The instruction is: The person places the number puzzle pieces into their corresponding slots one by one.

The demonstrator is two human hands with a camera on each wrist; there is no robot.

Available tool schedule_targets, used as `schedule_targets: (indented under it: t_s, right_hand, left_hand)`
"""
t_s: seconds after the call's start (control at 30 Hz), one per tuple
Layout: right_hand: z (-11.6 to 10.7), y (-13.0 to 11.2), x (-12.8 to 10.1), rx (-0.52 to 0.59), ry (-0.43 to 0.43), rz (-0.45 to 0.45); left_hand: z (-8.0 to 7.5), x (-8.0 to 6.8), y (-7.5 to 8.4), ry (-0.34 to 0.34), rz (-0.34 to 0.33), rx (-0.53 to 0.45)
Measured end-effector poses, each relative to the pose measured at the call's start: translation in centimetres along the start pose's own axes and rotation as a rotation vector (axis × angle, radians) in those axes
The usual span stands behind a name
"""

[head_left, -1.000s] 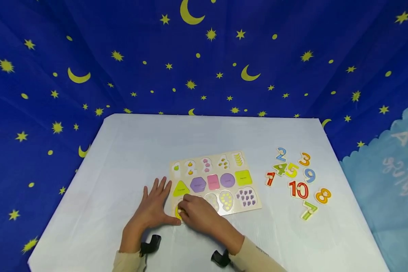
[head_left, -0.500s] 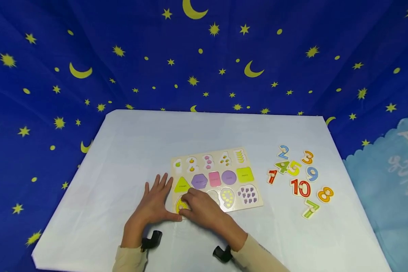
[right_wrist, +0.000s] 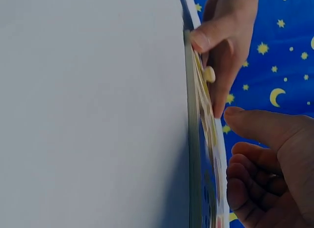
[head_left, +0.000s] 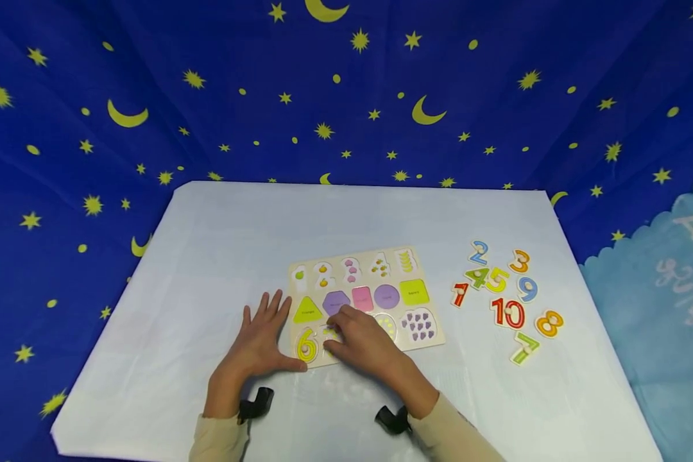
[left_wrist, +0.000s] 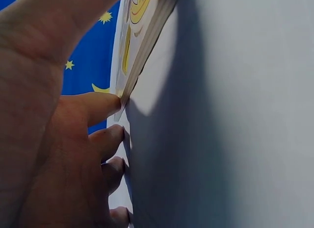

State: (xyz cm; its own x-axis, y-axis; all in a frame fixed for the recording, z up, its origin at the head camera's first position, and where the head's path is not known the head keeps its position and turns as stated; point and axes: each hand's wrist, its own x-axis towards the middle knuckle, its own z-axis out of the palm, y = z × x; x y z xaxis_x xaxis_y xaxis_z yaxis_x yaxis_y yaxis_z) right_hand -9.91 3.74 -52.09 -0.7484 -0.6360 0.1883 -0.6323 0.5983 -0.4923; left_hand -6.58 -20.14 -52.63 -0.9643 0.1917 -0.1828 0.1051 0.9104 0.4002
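- Sitting in the lower left recess of the puzzle board (head_left: 296,301), the yellow number 6 (head_left: 307,347) shows its face and its small knob.
- The right hand (head_left: 364,340) hovers just beside it, over the next recess along; its thumb stands apart from loosely curled fingers, and it has hold of nothing.
- The left hand (head_left: 256,346) lies with fingers spread on the table at the board's left side, thumb resting on the lower left corner; it grips nothing.
- Across the board's middle run a green triangle (head_left: 307,311), a purple hexagon (head_left: 336,303), a pink rectangle (head_left: 362,298), a purple circle (head_left: 387,296) and a yellow-green square (head_left: 414,292); fruit pictures fill the row above.
- Well apart, on the right of the board, lie the loose numbers: blue 2 (head_left: 479,252), orange 3 (head_left: 519,261), green 4 (head_left: 477,278) beside yellow 5 (head_left: 498,280), blue 9 (head_left: 527,289), red 1 (head_left: 459,294), red 10 (head_left: 508,314), orange 8 (head_left: 549,324) and green 7 (head_left: 524,348).
- Beige sleeves (head_left: 453,430) cover both forearms, a black device (head_left: 256,404) at each wrist.
- Beneath everything is a white table (head_left: 237,237); behind hangs blue cloth (head_left: 242,64) with yellow stars and moons, and at far right a light blue panel (head_left: 658,289) with white lettering.
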Motion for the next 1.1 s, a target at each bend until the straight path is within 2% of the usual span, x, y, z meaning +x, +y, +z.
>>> schedule_targets:
  t_s: [0.1,0.3,0.6,0.87,1.1]
  right_hand:
    - [-0.1,0.3,-0.2,0.012,-0.008,-0.010]
    - [0.5,-0.3,0.1,0.004,-0.086,-0.083]
    - [1.1,-0.9,0.5,-0.053,-0.110,-0.098]
    - [0.5,-0.6,0.8,-0.049,-0.077,-0.076]
    - [0.3,0.1,0.3,-0.009,-0.017,-0.034]
  left_hand:
    - [0.0,0.0,0.1,0.005,0.002,-0.002]
    - [0.0,0.1,0.1,-0.007,-0.015,-0.007]
    - [0.1,0.1,0.0,-0.010,-0.016,-0.001]
    - [-0.3,0.9,0.2,0.008,0.011,-0.004]
    - [0.2,0.4,-0.3,-0.007,-0.013,-0.021]
